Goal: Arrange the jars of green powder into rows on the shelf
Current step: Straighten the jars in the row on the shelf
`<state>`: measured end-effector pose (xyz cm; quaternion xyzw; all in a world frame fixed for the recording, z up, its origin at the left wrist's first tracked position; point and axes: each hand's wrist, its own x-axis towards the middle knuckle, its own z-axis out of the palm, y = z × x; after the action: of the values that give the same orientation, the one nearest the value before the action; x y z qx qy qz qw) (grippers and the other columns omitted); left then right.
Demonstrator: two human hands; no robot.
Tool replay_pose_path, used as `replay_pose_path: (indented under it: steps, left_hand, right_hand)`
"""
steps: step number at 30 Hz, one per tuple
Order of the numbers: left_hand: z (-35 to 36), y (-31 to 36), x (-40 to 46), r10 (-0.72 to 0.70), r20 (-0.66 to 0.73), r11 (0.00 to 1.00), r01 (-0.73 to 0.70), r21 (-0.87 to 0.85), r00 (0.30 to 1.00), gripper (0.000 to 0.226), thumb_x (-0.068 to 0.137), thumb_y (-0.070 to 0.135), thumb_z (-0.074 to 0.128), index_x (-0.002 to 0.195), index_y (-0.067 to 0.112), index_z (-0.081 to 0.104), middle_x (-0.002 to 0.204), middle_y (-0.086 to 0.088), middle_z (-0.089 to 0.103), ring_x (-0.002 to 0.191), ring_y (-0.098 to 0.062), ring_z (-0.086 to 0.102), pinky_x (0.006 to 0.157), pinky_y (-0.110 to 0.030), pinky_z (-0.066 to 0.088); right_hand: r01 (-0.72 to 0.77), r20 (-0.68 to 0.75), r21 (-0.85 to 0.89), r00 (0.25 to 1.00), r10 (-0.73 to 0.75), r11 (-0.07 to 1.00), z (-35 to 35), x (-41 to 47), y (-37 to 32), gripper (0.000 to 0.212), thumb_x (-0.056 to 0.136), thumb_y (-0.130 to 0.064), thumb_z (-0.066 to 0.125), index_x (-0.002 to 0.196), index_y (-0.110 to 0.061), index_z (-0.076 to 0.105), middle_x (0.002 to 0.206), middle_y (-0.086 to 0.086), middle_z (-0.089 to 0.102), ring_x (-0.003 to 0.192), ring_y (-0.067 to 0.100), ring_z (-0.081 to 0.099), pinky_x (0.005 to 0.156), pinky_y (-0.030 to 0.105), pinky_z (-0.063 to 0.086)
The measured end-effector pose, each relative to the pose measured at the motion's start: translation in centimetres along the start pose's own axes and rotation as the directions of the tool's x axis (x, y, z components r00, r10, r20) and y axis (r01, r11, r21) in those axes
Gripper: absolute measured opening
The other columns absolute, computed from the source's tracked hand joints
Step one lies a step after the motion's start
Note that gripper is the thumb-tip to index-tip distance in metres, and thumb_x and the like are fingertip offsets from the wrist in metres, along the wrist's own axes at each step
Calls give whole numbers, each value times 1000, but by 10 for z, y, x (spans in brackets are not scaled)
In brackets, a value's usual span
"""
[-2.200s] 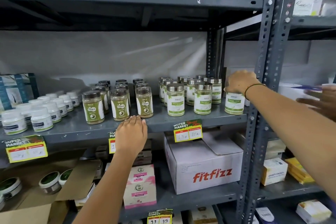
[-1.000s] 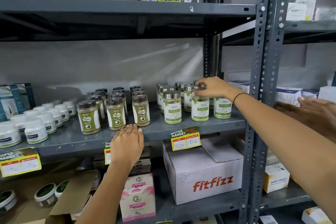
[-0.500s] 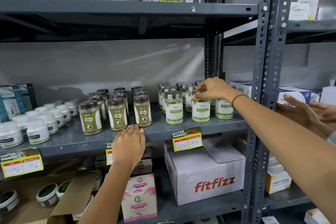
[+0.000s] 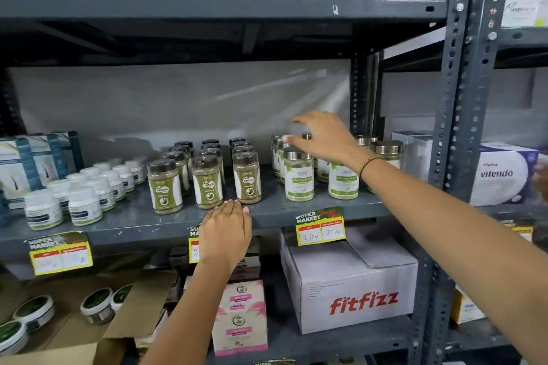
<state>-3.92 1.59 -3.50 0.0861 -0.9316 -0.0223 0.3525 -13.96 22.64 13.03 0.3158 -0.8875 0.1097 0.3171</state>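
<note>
- Here the right hand point(image 4: 321, 135) hovers over the silver-lidded jars point(image 4: 299, 174) at the right of the shelf point(image 4: 133, 218), fingers spread and holding nothing, probably choosing which jar to straighten.
- Its motion blur hides whether a fingertip touches a lid.
- The left hand point(image 4: 226, 231) lies flat on the shelf's front lip, fingers together and gripping nothing, its tips just before the brown-lidded jars point(image 4: 204, 181); likely a brace for the reach.
- The brown-lidded jars stand upright in three files running back.
- The silver-lidded jars show two at the front edge and more behind, partly hidden by the arm, so their rows look looser.
</note>
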Motion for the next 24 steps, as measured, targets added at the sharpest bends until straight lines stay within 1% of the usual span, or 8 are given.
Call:
replay_pose_path:
  steps: [3,6,9,11,13,15,20,24]
  left_hand:
    - [0,0,0,4,-12,1000,-4,4,1000,49,96,34,30,115,5,65,115,-12,68,110,-24,61,98,-38,45]
    - [0,0,0,10,-18,1000,-10,1,1000,49,96,34,30,113,6,66,114,-12,68,109,-24,62,97,-38,45]
    - [0,-1,0,16,-22,1000,-16,-2,1000,50,96,34,28,114,6,65,116,-12,68,110,-24,61,98,-37,44]
    - [0,-1,0,20,-24,1000,-20,0,1000,51,96,34,27,115,6,65,117,-12,68,111,-24,60,99,-37,43]
    - [0,-1,0,19,-26,1000,-19,-2,999,51,96,35,27,114,6,65,116,-11,68,111,-23,61,98,-37,44]
    - [0,-1,0,18,-26,1000,-18,-3,1000,51,96,35,27,113,7,66,115,-11,68,110,-22,61,97,-36,44]
    - [-1,-1,0,22,-26,1000,-22,-7,999,50,96,34,28,112,7,66,114,-10,69,109,-22,62,96,-36,46]
    - [-1,-1,-2,21,-28,1000,-21,-2,999,49,96,34,30,112,6,67,113,-11,69,110,-22,62,97,-36,45]
  right_hand:
    - [90,91,43,991,-94,995,14,12,-39,68,90,-64,48,143,-21,49,148,5,50,137,24,45,118,52,23]
    - [144,184,61,971,-153,988,30,22,-65,65,92,-54,54,145,-18,47,148,7,50,135,26,47,116,47,30]
    - [134,246,82,958,-150,988,43,32,-78,67,91,-52,57,147,-17,44,147,9,51,132,29,50,107,41,39]
    - [113,300,100,944,-138,989,49,38,-82,68,91,-50,59,148,-16,44,148,11,50,132,30,49,106,41,42]
    - [91,361,112,924,-126,990,53,43,-85,67,91,-48,60,148,-17,44,148,11,49,133,31,48,107,41,42]
    - [70,380,138,917,-118,988,55,46,-85,66,90,-48,62,146,-17,46,149,9,49,134,30,47,108,40,41]
    - [56,364,155,925,-110,986,53,48,-83,67,86,-52,66,141,-17,54,146,5,54,132,28,51,107,40,43]
    - [42,353,165,930,-98,985,49,44,-83,65,84,-53,68,135,-15,59,135,5,62,121,26,58,99,36,47]
